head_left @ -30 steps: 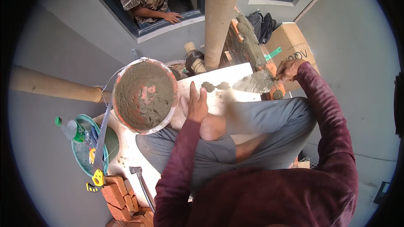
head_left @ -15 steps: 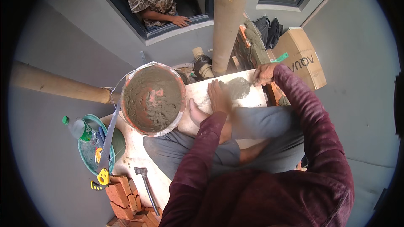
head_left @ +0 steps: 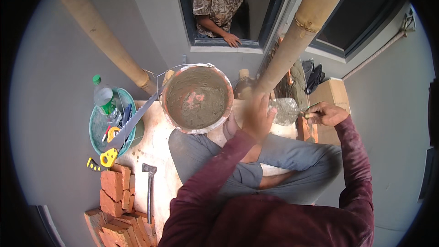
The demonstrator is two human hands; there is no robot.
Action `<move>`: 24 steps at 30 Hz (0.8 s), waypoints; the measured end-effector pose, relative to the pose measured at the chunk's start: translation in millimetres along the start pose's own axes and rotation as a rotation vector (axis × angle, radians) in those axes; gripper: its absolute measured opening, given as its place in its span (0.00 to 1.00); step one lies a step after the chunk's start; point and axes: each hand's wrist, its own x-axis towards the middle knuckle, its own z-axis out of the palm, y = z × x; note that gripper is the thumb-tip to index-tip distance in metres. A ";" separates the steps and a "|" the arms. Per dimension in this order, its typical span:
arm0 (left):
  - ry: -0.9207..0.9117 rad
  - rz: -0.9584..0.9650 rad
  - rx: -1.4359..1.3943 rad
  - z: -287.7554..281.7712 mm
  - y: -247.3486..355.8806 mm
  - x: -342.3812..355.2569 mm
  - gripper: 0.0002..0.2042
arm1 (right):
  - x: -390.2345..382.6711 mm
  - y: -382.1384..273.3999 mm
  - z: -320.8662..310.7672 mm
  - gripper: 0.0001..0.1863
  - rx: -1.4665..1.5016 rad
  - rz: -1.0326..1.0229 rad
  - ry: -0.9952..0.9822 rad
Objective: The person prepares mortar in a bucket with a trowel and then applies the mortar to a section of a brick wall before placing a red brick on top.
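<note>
My right hand (head_left: 328, 114) is closed round the handle of a trowel (head_left: 306, 115). Grey mortar (head_left: 285, 111) covers its blade, which points left toward my other hand. Close beside the blade, my left hand (head_left: 257, 120) is held up with its fingers stretched out, slightly blurred, and nothing shows in it. Whether its thumb touches the blade I cannot tell. To the left stands a bucket (head_left: 195, 131) lined with wet mortar (head_left: 194, 110), its wire handle tipped to the left. Below my hands are my crossed legs on a pale board (head_left: 160, 178).
A teal bucket (head_left: 93, 132) holds a plastic bottle (head_left: 107, 103) and tools, with a handsaw (head_left: 137, 118) across it. Nearby are bricks (head_left: 111, 186) and a hatchet (head_left: 150, 187). Bamboo poles (head_left: 304, 23) slant past. Brickwork and a carton (head_left: 330, 96) are right; a person (head_left: 218, 11) leans at the window.
The view has swung, so the bucket and window sit further right. My left hand has lifted from the board toward the trowel. The trowel's handle now shows clearly in my right hand.
</note>
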 end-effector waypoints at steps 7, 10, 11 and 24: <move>0.280 0.039 0.170 -199.2 -8.8 3.6 0.23 | 49.1 -127.4 32.4 0.13 -0.559 -0.295 0.555; 0.429 -0.295 0.388 -242.8 -55.5 -8.7 0.24 | 101.5 -113.1 70.8 0.13 -0.631 -0.317 0.710; 0.463 -0.439 0.432 -247.5 -74.7 -16.5 0.25 | 117.6 -109.9 82.4 0.13 -0.614 -0.305 0.732; 0.356 -0.679 0.353 -241.4 -135.5 -43.4 0.17 | 185.8 -31.7 144.6 0.12 -0.465 -0.138 0.573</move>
